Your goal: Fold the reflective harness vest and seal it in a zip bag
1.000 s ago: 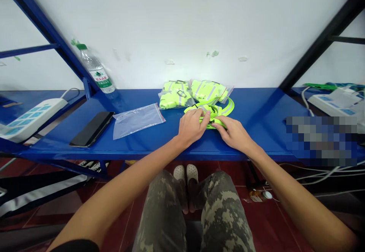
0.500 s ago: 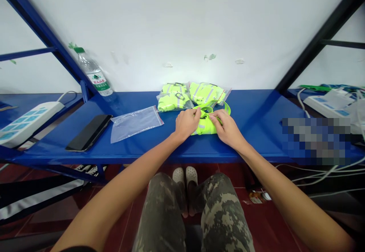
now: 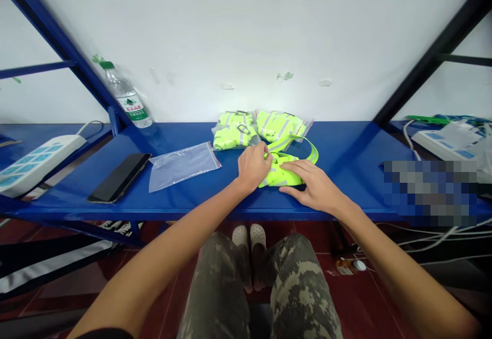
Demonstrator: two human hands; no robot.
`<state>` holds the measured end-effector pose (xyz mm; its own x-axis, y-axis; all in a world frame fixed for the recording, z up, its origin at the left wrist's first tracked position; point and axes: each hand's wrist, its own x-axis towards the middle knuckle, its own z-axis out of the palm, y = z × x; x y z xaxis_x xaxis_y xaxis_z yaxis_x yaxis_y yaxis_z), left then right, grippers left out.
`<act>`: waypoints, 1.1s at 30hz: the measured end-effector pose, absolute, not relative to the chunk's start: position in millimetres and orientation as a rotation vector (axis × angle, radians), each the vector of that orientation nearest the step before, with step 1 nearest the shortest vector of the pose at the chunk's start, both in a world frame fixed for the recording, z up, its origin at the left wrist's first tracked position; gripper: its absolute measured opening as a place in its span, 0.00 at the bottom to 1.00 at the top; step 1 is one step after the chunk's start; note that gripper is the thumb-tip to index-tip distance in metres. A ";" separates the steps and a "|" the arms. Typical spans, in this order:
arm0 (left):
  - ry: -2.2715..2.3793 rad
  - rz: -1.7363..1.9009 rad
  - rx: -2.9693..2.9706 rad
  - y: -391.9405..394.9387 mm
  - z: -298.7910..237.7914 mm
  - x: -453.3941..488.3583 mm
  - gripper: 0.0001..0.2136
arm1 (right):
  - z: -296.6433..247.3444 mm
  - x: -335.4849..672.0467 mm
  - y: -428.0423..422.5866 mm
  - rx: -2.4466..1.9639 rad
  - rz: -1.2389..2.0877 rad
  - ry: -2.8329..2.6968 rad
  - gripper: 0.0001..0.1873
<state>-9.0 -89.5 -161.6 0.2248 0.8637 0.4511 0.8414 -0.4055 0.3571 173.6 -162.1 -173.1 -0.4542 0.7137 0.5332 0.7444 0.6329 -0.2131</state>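
A folded neon-yellow reflective vest (image 3: 282,174) with grey stripes lies on the blue table, its loose strap (image 3: 310,149) looping out to the back right. My left hand (image 3: 252,164) is closed on the vest's strap at the left side; its fingertips are partly hidden. With fingers stretched out, my right hand (image 3: 313,183) rests on the bundle's right side, thumb apart near the front. Left of my hands lies a flat clear zip bag (image 3: 184,166). Behind the bundle are bagged yellow vests (image 3: 234,136) and another bagged vest (image 3: 279,125) against the wall.
A black phone (image 3: 120,177) lies at the table's left, with a water bottle (image 3: 130,101) leaning near the wall. White power strips (image 3: 40,162) flank the table on both sides. A pixelated patch covers something at the right. Blue metal posts rise at both ends.
My right hand has let go of its pinch on the strap and spread over the bundle, moving right and nearer to me. The strap loop now lies further right.
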 end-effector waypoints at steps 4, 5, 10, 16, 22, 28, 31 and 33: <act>1.626 0.894 2.527 -94.7 -162.4 -8.1 0.09 | -170.2 176.4 -160.9 -1.137 -0.053 -2.291 0.22; 1.570 0.919 2.567 -97.5 -162.1 -8.1 0.11 | -168.9 176.4 -159.9 -1.140 -0.047 -2.299 0.21; 1.268 1.092 2.727 -113.6 -161.9 -13.1 0.16 | -166.8 179.0 -155.1 -1.153 0.037 -2.301 0.19; 1.032 0.868 3.046 -120.8 -162.6 -19.5 0.20 | -172.5 184.4 -150.5 -1.160 0.079 -2.247 0.22; 1.212 0.667 3.050 -113.6 -164.0 -16.0 0.21 | -166.1 179.5 -157.3 -1.129 0.031 -2.370 0.25; 1.396 0.809 2.833 -104.9 -158.5 -14.4 0.20 | -175.4 179.8 -155.1 -1.088 -0.030 -2.274 0.22; 1.461 0.874 2.693 -105.6 -155.0 -13.2 0.19 | -174.8 179.2 -149.6 -1.080 -0.059 -2.261 0.20; 1.475 0.956 2.656 -109.8 -154.5 -12.0 0.20 | -172.1 178.3 -147.2 -1.085 -0.091 -2.247 0.19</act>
<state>-12.0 -109.8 -154.5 0.3911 0.7593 0.5202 0.7850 -0.5702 0.2421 178.3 -147.2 -172.1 -0.4592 0.6819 0.5693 0.7258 0.6575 -0.2022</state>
